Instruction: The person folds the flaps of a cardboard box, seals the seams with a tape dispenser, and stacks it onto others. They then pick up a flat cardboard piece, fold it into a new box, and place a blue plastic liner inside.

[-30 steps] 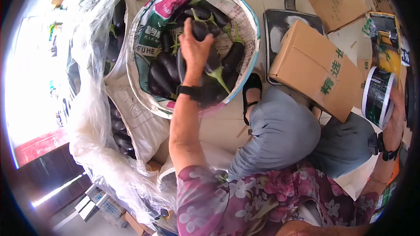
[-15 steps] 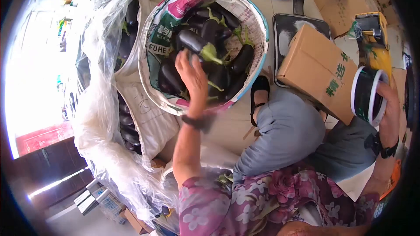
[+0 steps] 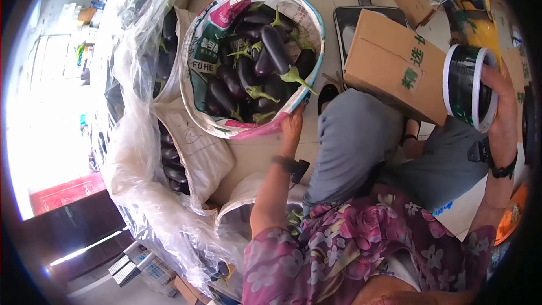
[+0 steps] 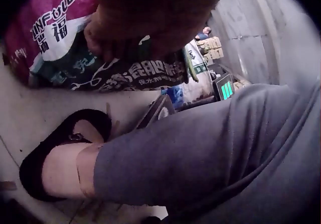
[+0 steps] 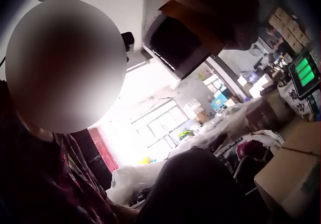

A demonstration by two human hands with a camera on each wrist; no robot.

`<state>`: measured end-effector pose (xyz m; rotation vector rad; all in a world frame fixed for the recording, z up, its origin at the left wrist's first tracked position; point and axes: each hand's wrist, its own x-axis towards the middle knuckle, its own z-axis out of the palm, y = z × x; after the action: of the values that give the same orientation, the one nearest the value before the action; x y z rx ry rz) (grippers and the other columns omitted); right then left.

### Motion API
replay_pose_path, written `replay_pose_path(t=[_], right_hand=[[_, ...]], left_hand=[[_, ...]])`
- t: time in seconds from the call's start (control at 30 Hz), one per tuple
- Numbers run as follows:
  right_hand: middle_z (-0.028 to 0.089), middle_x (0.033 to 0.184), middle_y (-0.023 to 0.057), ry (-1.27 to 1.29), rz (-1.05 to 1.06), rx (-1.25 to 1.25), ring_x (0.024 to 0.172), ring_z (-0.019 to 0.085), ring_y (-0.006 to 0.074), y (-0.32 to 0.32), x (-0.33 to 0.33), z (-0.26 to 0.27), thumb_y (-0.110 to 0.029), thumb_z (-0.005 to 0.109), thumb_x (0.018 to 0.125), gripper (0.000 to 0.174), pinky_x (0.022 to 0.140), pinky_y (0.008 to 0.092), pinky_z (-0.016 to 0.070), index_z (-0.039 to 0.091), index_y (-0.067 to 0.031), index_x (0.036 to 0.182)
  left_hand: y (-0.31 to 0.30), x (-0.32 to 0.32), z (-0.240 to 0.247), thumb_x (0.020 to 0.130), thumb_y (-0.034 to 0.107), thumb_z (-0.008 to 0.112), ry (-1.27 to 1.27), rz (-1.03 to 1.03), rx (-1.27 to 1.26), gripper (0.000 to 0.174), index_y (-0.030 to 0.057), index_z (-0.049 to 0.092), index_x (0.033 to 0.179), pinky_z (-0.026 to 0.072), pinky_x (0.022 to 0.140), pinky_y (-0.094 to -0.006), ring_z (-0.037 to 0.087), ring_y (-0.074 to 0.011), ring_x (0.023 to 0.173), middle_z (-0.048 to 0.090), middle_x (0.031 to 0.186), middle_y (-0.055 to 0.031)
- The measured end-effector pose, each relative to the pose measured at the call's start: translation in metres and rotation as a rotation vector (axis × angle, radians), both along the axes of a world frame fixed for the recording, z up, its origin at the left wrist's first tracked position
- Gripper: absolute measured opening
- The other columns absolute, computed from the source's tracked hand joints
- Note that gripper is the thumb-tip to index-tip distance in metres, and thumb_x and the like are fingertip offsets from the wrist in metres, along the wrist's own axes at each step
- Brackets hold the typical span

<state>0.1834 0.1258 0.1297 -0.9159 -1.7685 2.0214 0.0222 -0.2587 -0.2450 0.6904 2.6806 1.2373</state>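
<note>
A round basket (image 3: 189, 87) made of printed woven sack holds several dark purple eggplants (image 3: 275, 48) with green stems. My left hand (image 3: 292, 130) grips the basket's near right side, just below the rim. The left wrist view shows the same hand (image 4: 135, 28) against the printed sack wall (image 4: 60, 38), dark and partly cut off by the frame. At the right, my right hand (image 3: 504, 101) holds a wide roll of tape (image 3: 460, 83) with white edges, its fingers in the roll's core. That roll (image 5: 175, 43) is held up in the right wrist view.
A cardboard box (image 3: 389, 65) with green print rests on the platform scale (image 3: 341, 22). Clear plastic sheeting (image 3: 132, 152) and white sacks (image 3: 197, 149) of eggplants lie left of the basket. My bent knee (image 3: 355, 135) is beside the basket. A yellow tool (image 3: 483, 28) stands at upper right.
My left hand let go of an eggplant on the pile, then moved out to the basket's near right side. The right hand has raised the tape roll slightly, still holding it.
</note>
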Motion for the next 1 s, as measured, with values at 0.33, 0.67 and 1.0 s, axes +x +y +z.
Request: replay_pose_path(t=[0.33,0.67,1.0], right_hand=[[0.071,0.099,0.0109,0.09,-0.072,-0.125,0.086,0.071,0.0163,0.025,0.071,0.013,-0.021,0.067,0.088,0.036,0.079,0.028,0.0597,0.062,0.001,0.116],[0.071,0.099,0.011,0.058,-0.158,-0.105,0.086,0.071,0.0164,0.035,0.09,-0.015,-0.019,0.068,0.088,0.035,0.078,0.0277,0.0596,0.062,-0.0004,0.118],[0.069,0.1,0.0091,0.205,-0.195,-0.165,0.082,0.067,0.0117,0.008,0.089,-0.017,-0.02,0.068,0.09,0.037,0.075,0.024,0.0561,0.058,0.0008,0.119]], left_hand=[[-0.026,-0.026,-0.012,0.09,0.027,0.063,-0.667,0.493,0.227,0.031,0.0027,0.063,0.109,0.0514,0.075,-0.0369,0.063,-0.0274,0.083,0.065,0.088,-0.0104],[-0.079,-0.089,0.039,0.09,0.027,0.063,-0.278,0.249,0.006,0.031,0.0016,0.063,0.108,0.0508,0.073,-0.0345,0.063,-0.0246,0.081,0.065,0.087,-0.0087],[-0.074,-0.058,0.045,0.09,0.027,0.064,0.043,-0.099,-0.163,0.032,0.0004,0.063,0.107,0.0501,0.071,-0.0322,0.062,-0.0218,0.08,0.064,0.085,-0.0069]])
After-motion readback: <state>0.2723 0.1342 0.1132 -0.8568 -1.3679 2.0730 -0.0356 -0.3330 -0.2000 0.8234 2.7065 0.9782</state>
